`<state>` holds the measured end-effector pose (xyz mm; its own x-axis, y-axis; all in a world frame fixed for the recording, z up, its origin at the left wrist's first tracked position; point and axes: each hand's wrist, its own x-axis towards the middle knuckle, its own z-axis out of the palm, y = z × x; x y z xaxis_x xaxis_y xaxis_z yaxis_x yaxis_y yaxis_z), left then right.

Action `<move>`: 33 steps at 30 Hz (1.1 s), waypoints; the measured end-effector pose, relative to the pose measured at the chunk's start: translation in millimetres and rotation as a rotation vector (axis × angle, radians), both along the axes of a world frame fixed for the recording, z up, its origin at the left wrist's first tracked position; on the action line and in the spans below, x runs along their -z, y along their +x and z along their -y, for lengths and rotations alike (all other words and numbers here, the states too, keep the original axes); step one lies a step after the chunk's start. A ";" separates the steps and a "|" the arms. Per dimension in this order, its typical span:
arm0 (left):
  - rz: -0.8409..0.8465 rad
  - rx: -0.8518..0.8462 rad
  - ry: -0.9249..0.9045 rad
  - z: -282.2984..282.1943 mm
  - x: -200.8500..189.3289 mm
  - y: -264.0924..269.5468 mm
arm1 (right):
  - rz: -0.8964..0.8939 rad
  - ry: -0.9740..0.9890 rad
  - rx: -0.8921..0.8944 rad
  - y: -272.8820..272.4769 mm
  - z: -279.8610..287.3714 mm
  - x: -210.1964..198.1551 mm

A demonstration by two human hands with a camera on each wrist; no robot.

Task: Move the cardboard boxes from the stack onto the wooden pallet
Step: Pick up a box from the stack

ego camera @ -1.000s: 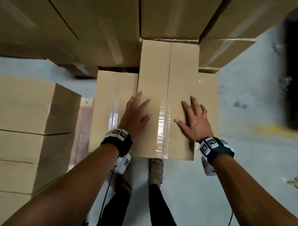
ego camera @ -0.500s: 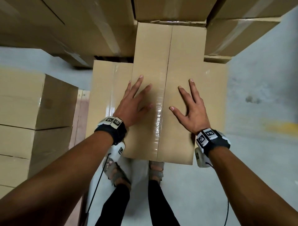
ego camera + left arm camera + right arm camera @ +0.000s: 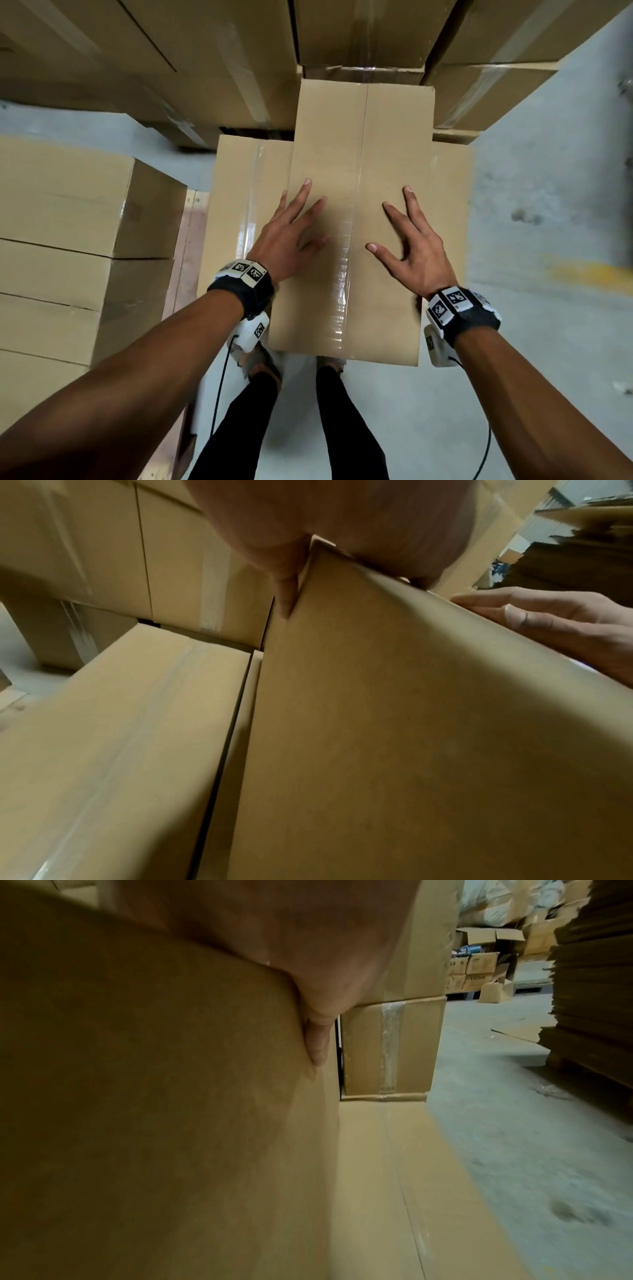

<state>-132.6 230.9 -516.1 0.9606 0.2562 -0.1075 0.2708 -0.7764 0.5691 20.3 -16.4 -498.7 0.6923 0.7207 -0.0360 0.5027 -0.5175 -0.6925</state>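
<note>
Grey concrete floor [image 3: 534, 192] is seen around a close cluster of taped cardboard boxes. In the head view a top box [image 3: 356, 192] lies lengthwise on a wider lower box [image 3: 239, 192], its far end meeting the tall stack [image 3: 212, 58] behind and its near end jutting past the lower box over the person's feet, which are partly hidden beneath it. The left hand [image 3: 286, 240] is laid flat on the lid left of the taped seam, fingers straight and spread; the right hand [image 3: 416, 253] is laid flat to the right of it, fingers likewise spread. Nothing is gripped by either hand; only the lid is pressed.

At the left edge three or more stacked boxes [image 3: 78, 219] are seen, cut off by the frame. Between them and the lower box a narrow strip of the wooden pallet [image 3: 190, 219] is visible; most of it is covered, so its extent cannot be made out.

In the left wrist view much of the frame is filled by the side of the top box [image 3: 428, 737], with the left hand [image 3: 308, 520] blurred at the top and the right hand [image 3: 555, 620] visible beyond the upper edge. In the right wrist view the right hand [image 3: 308, 947] is blurred and close, one finger lying against the edge of the box [image 3: 154, 1096]. Distant cartons [image 3: 479, 964] are too small and dim for their print to be read, and a dark stack of flattened cardboard [image 3: 596, 982] is cut off at the right.
</note>
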 end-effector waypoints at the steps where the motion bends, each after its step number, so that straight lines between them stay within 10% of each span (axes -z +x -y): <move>1: 0.001 -0.008 0.001 4.0 -16.6 -5.5 | -0.006 0.003 -0.006 -3.0 3.0 -14.5; 19: 0.124 -0.288 0.094 28.0 -356.0 -183.3 | 0.067 0.092 -0.285 -118.5 -2.8 -352.5; 33: 0.253 -0.741 0.216 30.6 -462.3 -483.8 | 0.162 0.146 -0.699 -354.0 -108.0 -472.7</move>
